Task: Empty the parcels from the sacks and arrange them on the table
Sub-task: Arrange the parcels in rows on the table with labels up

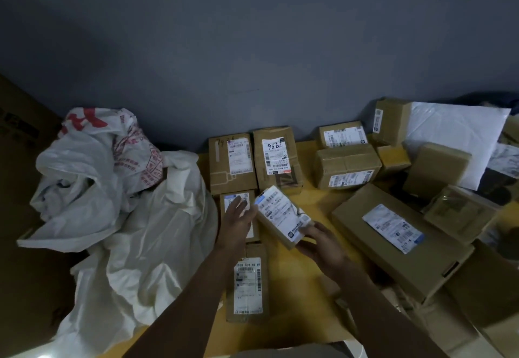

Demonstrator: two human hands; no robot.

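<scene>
Wall [252, 34]: plain, flat grey-blue surface behind everything; the table's far edge meets it.
Sack [126, 217]: white, crinkled plastic weave, slumped in loose folds at the left edge of the table, with red printed characters on its upper part too creased to read.
Table [317, 206]: smooth yellow top; a bare strip runs between the middle parcels and the right-hand pile and widens toward the near edge.
Long box [365, 234]: flat brown cardboard, lying at an angle on the right, with a white and blue shipping label on top; the print is too small to read.
Mailer [455, 135]: white, soft and pillow-shaped, at the back right among taped brown boxes.
Back boxes: two brown cartons side by side against the wall, the left one [222, 172] with pen marks above its label, the right one [280, 133] with thick marker digits on its label.
Near box [247, 284]: narrow brown carton by the front edge; its label's top line begins "502D".
Parcel [283, 214]: small brown box with a white barcode label, tilted in the air above the middle of the table.
Right hand [320, 242]: fingers curled round the parcel's near end, gripping it.
Left hand [238, 222]: fingers straight and spread, holding nothing, just beside the parcel's left end, above a small labelled box [244, 195]; I cannot tell whether it touches the parcel.
</scene>
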